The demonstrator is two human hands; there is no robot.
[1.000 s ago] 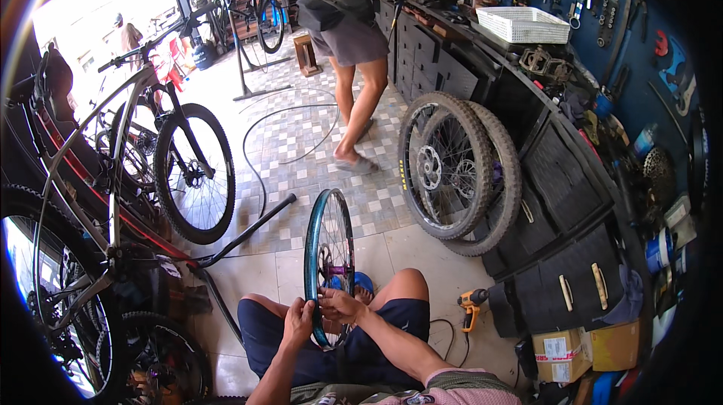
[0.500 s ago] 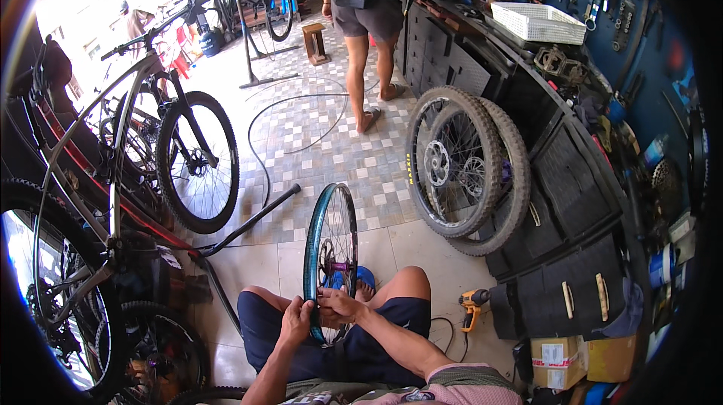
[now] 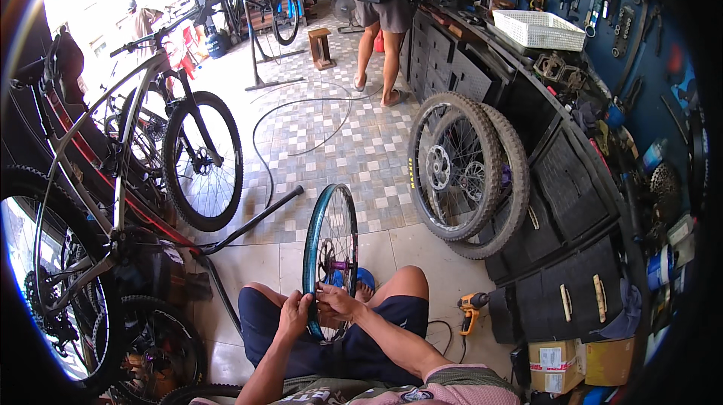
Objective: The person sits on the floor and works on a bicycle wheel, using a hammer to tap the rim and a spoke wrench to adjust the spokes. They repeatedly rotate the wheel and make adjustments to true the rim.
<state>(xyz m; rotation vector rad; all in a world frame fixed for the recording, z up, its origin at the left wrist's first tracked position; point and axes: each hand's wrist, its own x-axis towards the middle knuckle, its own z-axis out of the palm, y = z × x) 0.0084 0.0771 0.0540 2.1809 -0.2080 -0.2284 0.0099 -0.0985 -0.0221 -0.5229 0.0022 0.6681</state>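
Note:
A bicycle wheel without a tyre stands upright between my knees, its teal rim [image 3: 315, 235] facing me nearly edge-on and its purple hub [image 3: 343, 265] and spokes showing on the right side. My left hand [image 3: 296, 314] is closed on the rim's lower left edge, thumb up against it. On the other side of the rim, close to the thumb of the left hand, my right hand [image 3: 337, 303] has its fingers curled against the rim. Whether a small part sits under those fingers is hidden. Behind the wheel shows a blue sandal [image 3: 365, 278] on my foot.
Two knobbly-tyred wheels [image 3: 459, 171] lean against black cabinets at right. An orange heat gun [image 3: 471, 313] lies on the floor near cardboard boxes [image 3: 556, 363]. Bicycles [image 3: 202, 160] line the left, beside a black tube [image 3: 256, 220]. Another person [image 3: 382, 17] stands at the workbench.
The other person has stepped farther off along the workbench. The wheel's top stays put while its lower rim shifts slightly left; both my hands keep their hold near the same spot.

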